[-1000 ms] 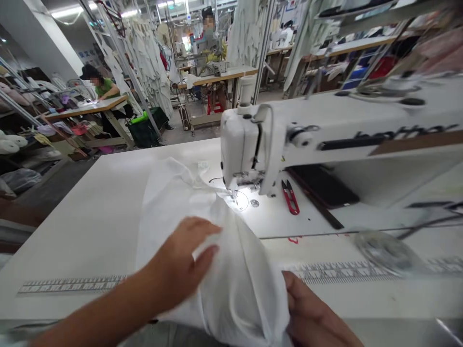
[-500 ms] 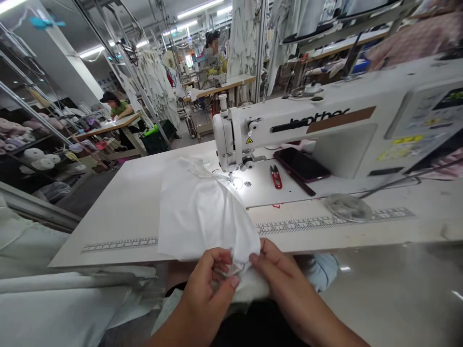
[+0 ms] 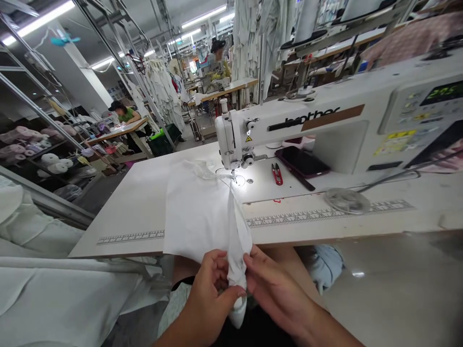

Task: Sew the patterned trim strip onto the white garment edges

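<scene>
Just in front of the sewing machine (image 3: 289,125), white cloth (image 3: 197,217) lies flat on the table (image 3: 123,217), its gathered top end up at the needle (image 3: 234,176) and its right side twisted into a narrow roll hanging past the table's front edge. The left hand (image 3: 208,294) is closed around that roll, and the right hand (image 3: 278,284) pinches it too, both just below the edge. Right of the needle: red snips (image 3: 277,173), dark phone (image 3: 302,161). Ruler strip (image 3: 289,219) along table front, clear plastic disc (image 3: 347,200) just behind it.
</scene>
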A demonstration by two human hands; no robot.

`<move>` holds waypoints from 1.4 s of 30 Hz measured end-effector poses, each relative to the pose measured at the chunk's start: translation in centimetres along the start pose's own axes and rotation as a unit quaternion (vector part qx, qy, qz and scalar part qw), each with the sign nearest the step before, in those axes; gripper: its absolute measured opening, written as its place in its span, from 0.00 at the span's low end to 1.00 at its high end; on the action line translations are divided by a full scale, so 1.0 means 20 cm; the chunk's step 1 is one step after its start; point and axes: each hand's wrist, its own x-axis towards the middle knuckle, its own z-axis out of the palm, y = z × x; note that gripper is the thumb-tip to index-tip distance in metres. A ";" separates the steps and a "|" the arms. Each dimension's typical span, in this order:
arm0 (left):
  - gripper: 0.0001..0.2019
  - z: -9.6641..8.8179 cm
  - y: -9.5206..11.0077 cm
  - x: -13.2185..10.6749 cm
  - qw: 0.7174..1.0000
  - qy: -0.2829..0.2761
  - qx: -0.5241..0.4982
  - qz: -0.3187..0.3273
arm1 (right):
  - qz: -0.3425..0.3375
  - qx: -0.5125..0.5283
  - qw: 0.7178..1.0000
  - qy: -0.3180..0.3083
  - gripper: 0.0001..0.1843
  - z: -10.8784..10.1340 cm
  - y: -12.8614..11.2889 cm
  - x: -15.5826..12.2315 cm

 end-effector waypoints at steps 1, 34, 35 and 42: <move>0.25 0.00 -0.02 -0.01 1.000 -0.001 -0.014 -0.002 | 0.000 0.006 1.000 -0.003 0.10 -0.01 0.01 0.00; 0.17 -0.01 -0.10 -0.06 0.999 0.042 -0.003 -0.006 | 0.055 -0.114 0.988 0.083 0.17 -0.07 0.07 -0.01; 0.16 -0.02 -0.09 -0.06 0.999 0.052 0.003 0.000 | 0.056 -0.141 0.984 0.092 0.18 -0.07 0.07 -0.01; 0.05 -0.01 -0.04 0.01 0.975 0.095 0.179 0.088 | 0.023 -0.353 0.926 0.132 0.19 -0.07 0.07 -0.04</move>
